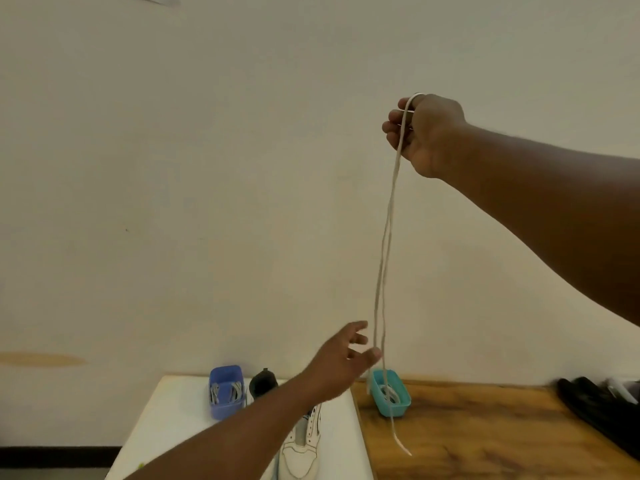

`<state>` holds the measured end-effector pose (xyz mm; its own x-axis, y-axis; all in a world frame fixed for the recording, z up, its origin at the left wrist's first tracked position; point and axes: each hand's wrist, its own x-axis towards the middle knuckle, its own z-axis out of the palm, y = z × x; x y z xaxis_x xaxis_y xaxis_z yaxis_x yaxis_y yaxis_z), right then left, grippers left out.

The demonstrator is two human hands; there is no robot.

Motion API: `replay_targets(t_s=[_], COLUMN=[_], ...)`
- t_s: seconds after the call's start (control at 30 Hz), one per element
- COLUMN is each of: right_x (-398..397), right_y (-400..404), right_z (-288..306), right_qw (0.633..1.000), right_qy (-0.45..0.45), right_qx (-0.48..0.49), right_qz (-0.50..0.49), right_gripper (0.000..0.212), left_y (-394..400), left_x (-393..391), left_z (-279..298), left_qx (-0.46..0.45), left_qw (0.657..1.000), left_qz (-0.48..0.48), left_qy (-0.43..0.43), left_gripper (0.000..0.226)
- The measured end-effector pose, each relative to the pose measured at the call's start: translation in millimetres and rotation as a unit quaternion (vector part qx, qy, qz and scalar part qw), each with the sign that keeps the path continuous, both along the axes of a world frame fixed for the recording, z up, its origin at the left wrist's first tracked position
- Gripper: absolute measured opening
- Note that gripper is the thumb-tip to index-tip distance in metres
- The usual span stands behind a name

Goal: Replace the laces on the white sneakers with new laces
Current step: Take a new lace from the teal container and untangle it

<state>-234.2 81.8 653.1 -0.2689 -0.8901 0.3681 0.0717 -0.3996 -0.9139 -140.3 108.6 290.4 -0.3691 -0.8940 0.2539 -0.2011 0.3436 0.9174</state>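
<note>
Sneaker laces are the matter at hand: a pale lace (384, 251) hangs doubled from the raised right hand (424, 133), whose curled fingers clamp it at the top, the loop passing over the forefinger. From that grip the two strands drop straight down against the cream wall (207, 168), and one end trails onto the wooden table (502, 438) in front of the teal tub.

Below, the left hand (343, 365) reaches up toward the hanging strands with fingers spread and relaxed, its fingertips just beside the lace; whether they touch it cannot be told (the hand is blurred).

A white tabletop (166, 420) adjoins the wooden one on the left. On it lies a white sneaker (301, 452), toe toward the camera, eyelets showing, partly hidden by the left forearm. A dark object (263, 382) stands behind it, too indistinct to identify.

At the right edge of the wooden table lies a black item (595, 407), long and dark.

Two small containers sit near the back. The blue tub (225, 393), on the white tabletop, holds bundled pale laces. The teal tub (391, 396), on the wooden table directly under the hanging strands, holds a coil of pale lace.
</note>
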Motion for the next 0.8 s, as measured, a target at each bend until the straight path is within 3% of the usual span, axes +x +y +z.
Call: replay_targets(t_s=[0.17, 0.33, 0.5, 0.63, 0.8], right_x=[-7, -19, -20, -14, -5], right_y=[0, 0, 0, -1, 3], right_z=[3, 3, 0, -3, -8], right_qw=[1.000, 0.999, 0.998, 0.999, 1.000], right_qy=[0.002, -0.005, -0.017, 0.010, 0.006], right_qx=[-0.012, -0.017, -0.014, -0.007, -0.007], right_qz=[-0.012, -0.046, -0.057, -0.044, -0.014], right_gripper=[0.028, 0.028, 0.024, 0.023, 0.023], left_y=[8, 5, -8, -19, -27], left_x=[-22, 0, 24, 31, 22], left_z=[-30, -55, -85, -83, -21], left_qx=[-0.003, 0.042, 0.080, 0.085, -0.042], left_qw=[0.999, 0.998, 0.995, 0.991, 0.983], left_qz=[0.036, 0.042, 0.057, 0.099, 0.157], left_qy=[-0.037, 0.027, 0.000, 0.027, 0.084], left_gripper=[0.020, 0.021, 0.030, 0.025, 0.080])
